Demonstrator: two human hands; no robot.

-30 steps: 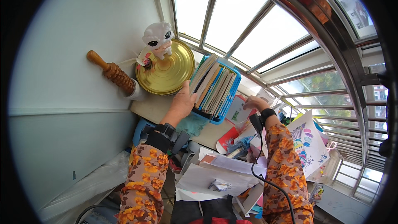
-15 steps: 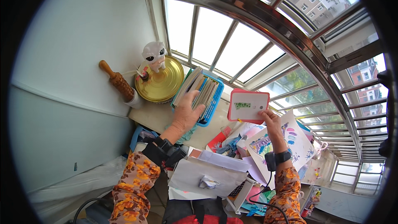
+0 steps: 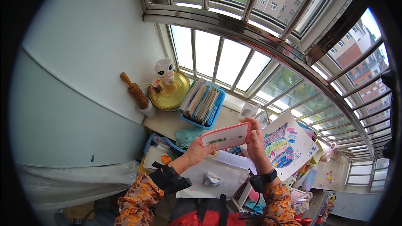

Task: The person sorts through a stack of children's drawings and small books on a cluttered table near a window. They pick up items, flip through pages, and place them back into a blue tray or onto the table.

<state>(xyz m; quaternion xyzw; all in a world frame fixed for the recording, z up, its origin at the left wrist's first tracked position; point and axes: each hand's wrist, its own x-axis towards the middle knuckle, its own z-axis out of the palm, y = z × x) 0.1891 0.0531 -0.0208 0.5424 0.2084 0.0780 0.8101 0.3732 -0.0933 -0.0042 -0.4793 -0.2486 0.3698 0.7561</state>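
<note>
A white card with a pink-red border [image 3: 225, 137] is tilted between my two hands, with a green spotted picture and a dark round dot on its face. My left hand [image 3: 194, 154] grips its lower left corner, thumb on the front. My right hand [image 3: 254, 142] is at the right edge, its fingers curled around the border. A small yellow ring [image 3: 213, 154] hangs just under the card beside the left fingers. Beyond the hands, a blue plastic basket [image 3: 219, 108] is packed with upright thin books [image 3: 201, 102].
At the back left are a gold round tin [image 3: 178, 93], a white figurine [image 3: 164, 70] and a carved wooden rolling pin [image 3: 136, 93]. A colourful drawing [image 3: 284, 146] leans at the right. Crumpled tissue [image 3: 212, 179] lies on a grey-white sheet [image 3: 190, 186] nearest me. Metal window bars [image 3: 268, 35] curve behind.
My left hand has left the books in the basket and taken hold of the card. The card has come nearer and to the left, and now tilts between both hands.
</note>
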